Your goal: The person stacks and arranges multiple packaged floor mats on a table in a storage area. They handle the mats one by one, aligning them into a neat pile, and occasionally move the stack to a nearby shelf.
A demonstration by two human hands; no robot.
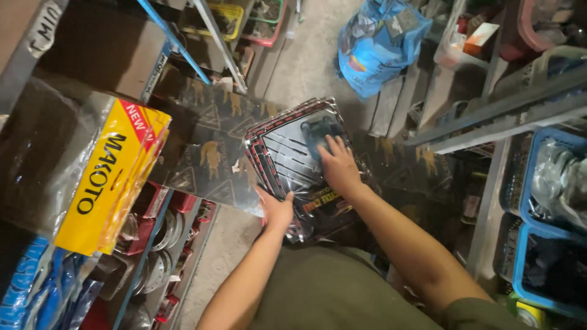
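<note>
Left hand: our left hand (276, 211) gripped the near edge of the plastic-wrapped car mats (293, 153).
Right hand: our right hand (338, 165) lay flat and open on top.
Risk: the slick wrap could have slid from under our palm.

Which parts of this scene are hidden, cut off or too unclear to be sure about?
All in the head view:
- Stack of plastic-wrapped black mats: how many there are is unclear; glare and wrap blur the edges.
- Left hand: its fingers go under the stack's near edge.
- Dark cloth under the right hand: partly covered, so its shape is unclear.
- Blue crates: cut by the right edge.
- Shelf items, lower left: too dark.
</note>
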